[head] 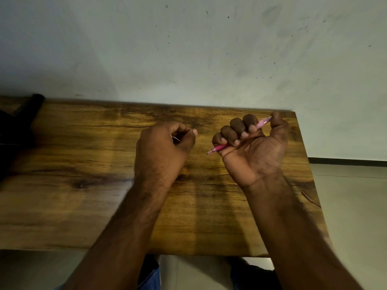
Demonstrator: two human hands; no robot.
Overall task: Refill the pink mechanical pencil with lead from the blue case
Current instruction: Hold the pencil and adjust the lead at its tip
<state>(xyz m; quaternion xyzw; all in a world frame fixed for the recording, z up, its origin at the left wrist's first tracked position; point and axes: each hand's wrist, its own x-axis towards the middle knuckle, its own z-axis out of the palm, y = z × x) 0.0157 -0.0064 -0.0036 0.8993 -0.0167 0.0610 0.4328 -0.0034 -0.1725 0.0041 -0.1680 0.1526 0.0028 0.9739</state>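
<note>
The pink mechanical pencil (238, 136) is gripped in the right hand (253, 149), fist-style, w/ the fingers (234, 130) clenched round the barrel; the thumb is pressed at the far end near the table edge, and the tip is pointed down-left toward the left hand (161, 147). The pencil is held just above the table (83, 164), not resting on it. The left hand's fingers are curled shut, thumb against forefinger, and a thin pale sliver, prob. a lead (176, 138), is seen pinched there; it is too fine to be sure of. The blue case is not seen anywhere in view.

Step judged: lead in hand, insertion pending. Whether the cap is off cannot be told, as the thumb hides that end. Next move calls for the pencil's open end to be exposed and the lead to be lined up precisely w/ the bore, w/ light pressure only, since it could snap easily.
</note>
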